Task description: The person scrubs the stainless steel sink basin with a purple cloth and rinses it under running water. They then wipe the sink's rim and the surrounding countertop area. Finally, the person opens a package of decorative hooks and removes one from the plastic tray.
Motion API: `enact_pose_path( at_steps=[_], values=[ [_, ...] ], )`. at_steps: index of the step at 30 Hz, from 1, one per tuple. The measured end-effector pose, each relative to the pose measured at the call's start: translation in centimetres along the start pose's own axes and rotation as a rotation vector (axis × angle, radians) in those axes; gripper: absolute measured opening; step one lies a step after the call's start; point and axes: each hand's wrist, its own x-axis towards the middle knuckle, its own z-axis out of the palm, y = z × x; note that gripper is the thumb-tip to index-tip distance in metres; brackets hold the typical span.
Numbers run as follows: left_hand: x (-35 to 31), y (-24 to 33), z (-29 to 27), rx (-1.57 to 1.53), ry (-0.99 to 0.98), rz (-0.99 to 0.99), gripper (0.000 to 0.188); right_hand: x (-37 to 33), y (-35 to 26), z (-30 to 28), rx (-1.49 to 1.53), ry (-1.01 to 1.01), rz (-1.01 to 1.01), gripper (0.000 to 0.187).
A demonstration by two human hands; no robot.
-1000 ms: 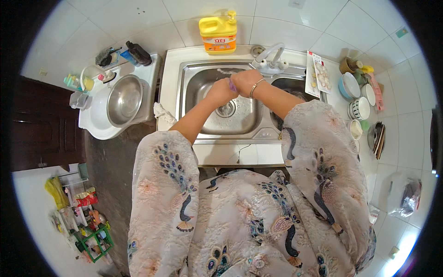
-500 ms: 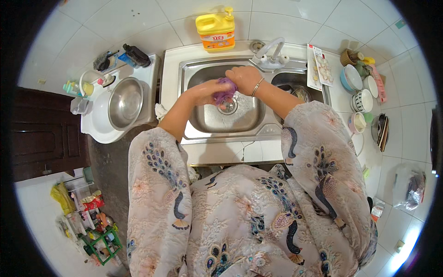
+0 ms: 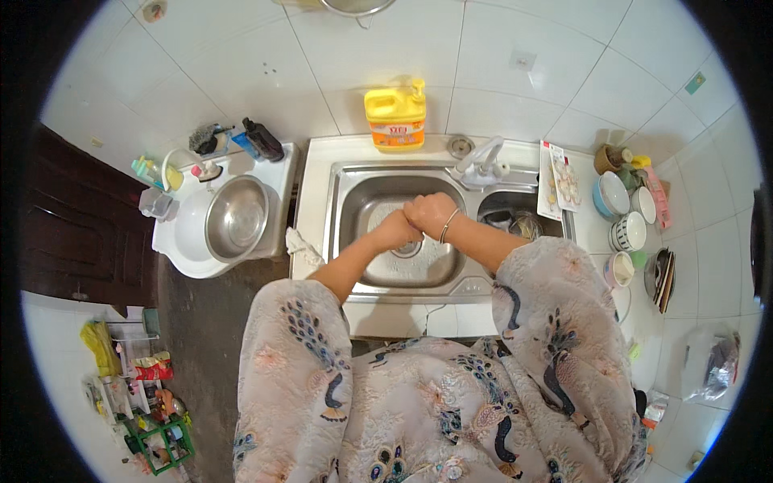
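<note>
As left hand [image 3: 398, 231] part-hides drain [image 3: 407, 252], right hand [image 3: 431, 215] touching, yellow jug [image 3: 395, 116] behind

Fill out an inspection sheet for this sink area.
Surface: white counter, cracklike line near its front edge.
Working things: steel sink, white faucet, yellow pump jug behind.
Clutter: bowls at right; crumpled white cloth left of the sink.
Hands: left hand and right hand closed together over the sink; anything between them is hidden.
Cables: none clearly seen.
Surroundings: tiled wall; brown door; white washbasin bearing a metal bowl.

Sleeves [image 3: 299, 362] are pale, peacock-printed; the bracelet [image 3: 448, 226] seems silvery.
</note>
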Motion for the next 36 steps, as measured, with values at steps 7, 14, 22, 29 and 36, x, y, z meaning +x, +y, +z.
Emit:
enact_pose_path(
  at_steps=[7, 14, 22, 29, 36],
  values=[
    [0.0, -1.6, 1.5, 0.589, 0.212, 0.082, 0.021, 0.6, -1.1, 4.4, 0.266, -0.242, 0.331, 0.017],
    [1.0, -5.2, 3.6, 0.724, 0.347, 0.226, 0.023, 0.9, -0.9, 7.8, 0.403, -0.418, 0.387, 0.028],
    [-3.4, -3.2, 1.3, 0.244, 0.282, 0.193, 0.026, -4.0, -3.6, 2.7, 0.427, 0.190, 0.212, 0.078],
    [-3.4, -3.0, -1.0, -0.612, -0.608, -0.205, 0.010, -5.2, -2.2, -1.6, 0.134, 0.484, -0.374, 0.073],
    [-2.8, 2.1, -1.9, -0.542, -0.834, -0.192, 0.012, -4.6, -0.9, -2.1, 0.039, 0.243, -0.264, 0.038]
  ],
)
